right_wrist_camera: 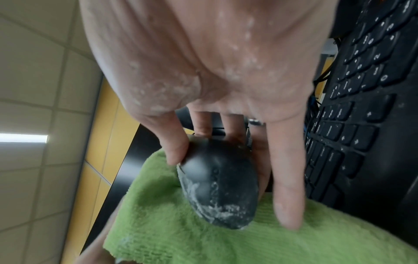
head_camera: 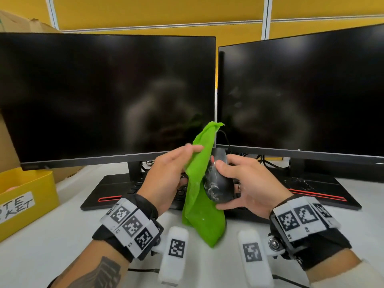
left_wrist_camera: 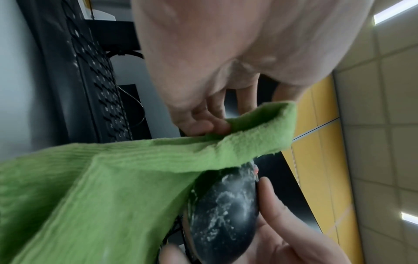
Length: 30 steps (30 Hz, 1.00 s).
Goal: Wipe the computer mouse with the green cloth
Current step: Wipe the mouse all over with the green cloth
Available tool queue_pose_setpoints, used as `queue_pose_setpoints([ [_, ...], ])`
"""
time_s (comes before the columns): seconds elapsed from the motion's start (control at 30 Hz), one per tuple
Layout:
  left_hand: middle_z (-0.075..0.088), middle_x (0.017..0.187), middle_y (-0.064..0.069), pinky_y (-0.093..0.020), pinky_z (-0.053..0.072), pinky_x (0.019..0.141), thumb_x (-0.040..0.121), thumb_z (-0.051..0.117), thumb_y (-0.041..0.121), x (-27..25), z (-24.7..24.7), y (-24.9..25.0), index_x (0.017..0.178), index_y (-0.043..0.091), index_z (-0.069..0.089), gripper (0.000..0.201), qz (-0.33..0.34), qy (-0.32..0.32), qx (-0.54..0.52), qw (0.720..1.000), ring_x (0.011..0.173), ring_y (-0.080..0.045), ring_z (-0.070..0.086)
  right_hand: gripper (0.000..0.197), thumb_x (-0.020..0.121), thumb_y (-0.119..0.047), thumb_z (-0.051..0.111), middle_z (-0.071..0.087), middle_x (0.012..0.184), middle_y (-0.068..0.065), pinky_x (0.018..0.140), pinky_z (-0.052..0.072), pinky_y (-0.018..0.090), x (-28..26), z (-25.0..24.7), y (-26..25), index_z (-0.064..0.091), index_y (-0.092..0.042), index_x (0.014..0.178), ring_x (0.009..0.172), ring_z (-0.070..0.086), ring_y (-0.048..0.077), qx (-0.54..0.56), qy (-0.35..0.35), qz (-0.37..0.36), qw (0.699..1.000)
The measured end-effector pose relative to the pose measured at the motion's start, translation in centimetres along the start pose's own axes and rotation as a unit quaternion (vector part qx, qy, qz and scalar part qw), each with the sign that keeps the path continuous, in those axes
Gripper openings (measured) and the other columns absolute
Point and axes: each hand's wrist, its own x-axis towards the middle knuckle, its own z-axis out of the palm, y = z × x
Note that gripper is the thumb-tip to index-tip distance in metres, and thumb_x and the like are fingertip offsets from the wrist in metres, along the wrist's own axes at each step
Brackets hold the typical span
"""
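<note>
Both wrists wore black straps carrying white bands printed with square black-and-white markers. A white marker-tagged block stuck out below each wrist. The left forearm bore a dark tattoo. A ring sat on the right hand, a pale sleeve behind it.

The cloth is bright green. The mouse is black, smeared with whitish streaks and specks. Both monitors are black and dark. The keyboard is black with a red stripe. The bin and partition wall are yellow. White wristbands carry black square-patterned markers.
</note>
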Motion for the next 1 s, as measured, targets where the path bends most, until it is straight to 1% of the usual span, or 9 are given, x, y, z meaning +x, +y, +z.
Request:
queue_pose_setpoints([
  [0.1,0.078,0.106,-0.013,-0.035,0.058,0.072,0.097,0.071,0.02,-0.2,0.1,-0.4,0.115,0.017,0.073,0.018,0.025,-0.001,0.005,1.0,0.088,-0.026,0.07,0.022,0.103,-0.028,0.063,0.078,0.116,0.011,0.082,0.061,0.065,0.1,0.4,0.2,0.07,-0.014,0.117,0.107,0.075,0.035,-0.003,-0.025,0.002,1.0],
  [0.2,0.079,0.101,-0.016,-0.033,0.058,0.066,0.08,0.08,0.025,-0.3,0.2,-0.4,0.115,0.015,0.067,0.039,0.039,0.002,-0.009,0.999,0.08,-0.024,0.071,0.018,0.103,-0.03,0.062,0.079,0.115,0.008,0.078,0.064,0.06,0.1,0.4,0.4,0.072,-0.019,0.114,0.107,0.076,0.031,-0.008,-0.041,-0.004,0.999],
  [0.3,0.081,0.101,-0.015,-0.029,0.058,0.058,0.072,0.083,0.023,-0.3,0.1,-0.4,0.112,0.013,0.067,0.044,0.05,0.009,-0.01,0.999,0.074,-0.022,0.073,0.019,0.105,-0.027,0.06,0.079,0.117,0.007,0.077,0.065,0.057,0.1,0.5,0.4,0.073,-0.021,0.117,0.108,0.076,0.028,-0.008,-0.047,-0.01,0.999],
  [0.47,0.082,0.102,-0.019,-0.03,0.062,0.07,0.074,0.082,0.022,0.2,-0.1,-0.6,0.11,0.007,0.071,0.04,0.068,0.024,-0.02,0.997,0.082,-0.024,0.077,0.02,0.104,-0.025,0.061,0.079,0.114,0.01,0.075,0.065,0.057,0.1,0.4,0.4,0.074,-0.019,0.117,0.103,0.078,0.028,-0.009,-0.043,-0.02,0.999],
  [0.63,0.082,0.101,-0.02,-0.03,0.062,0.072,0.092,0.073,0.008,0.7,-0.4,-0.9,0.113,0.002,0.069,0.022,0.07,0.037,-0.027,0.996,0.078,-0.022,0.077,0.02,0.103,-0.026,0.062,0.079,0.114,0.01,0.074,0.065,0.057,0.3,0.4,0.5,0.074,-0.017,0.116,0.1,0.078,0.027,-0.005,-0.036,-0.022,0.999],
  [0.73,0.082,0.101,-0.017,-0.032,0.063,0.075,0.098,0.067,0.003,0.8,-0.7,-0.8,0.116,0.0,0.068,0.019,0.078,0.045,-0.04,0.995,0.08,-0.023,0.076,0.02,0.103,-0.027,0.062,0.078,0.116,0.011,0.073,0.065,0.055,0.4,0.2,0.4,0.075,-0.018,0.116,0.1,0.078,0.028,0.016,-0.032,-0.024,0.999],
  [0.8,0.081,0.098,-0.014,-0.03,0.062,0.072,0.099,0.064,0.004,0.6,-0.9,-0.5,0.116,0.004,0.068,0.017,0.09,0.041,-0.057,0.993,0.08,-0.023,0.075,0.02,0.103,-0.027,0.061,0.078,0.117,0.01,0.073,0.065,0.055,0.4,0.0,0.3,0.076,-0.02,0.115,0.103,0.077,0.031,0.035,-0.027,-0.028,0.999],
  [0.87,0.08,0.098,-0.011,-0.032,0.062,0.07,0.095,0.067,0.011,0.1,-0.6,0.0,0.12,0.009,0.065,0.024,0.087,0.01,-0.068,0.994,0.081,-0.023,0.073,0.02,0.103,-0.027,0.061,0.08,0.114,0.008,0.072,0.065,0.053,0.5,0.0,0.3,0.077,-0.023,0.115,0.103,0.077,0.032,0.044,-0.021,-0.035,0.998],
  [1.0,0.08,0.118,-0.01,-0.034,0.063,0.082,0.081,0.076,0.019,-0.4,0.3,-0.4,0.131,0.018,0.063,0.052,0.091,-0.06,-0.001,0.994,0.099,-0.02,0.075,0.02,0.104,-0.026,0.061,0.08,0.11,0.009,0.071,0.065,0.053,0.7,0.3,0.7,0.075,-0.021,0.116,0.099,0.079,0.031,0.045,-0.011,-0.049,0.998],
])
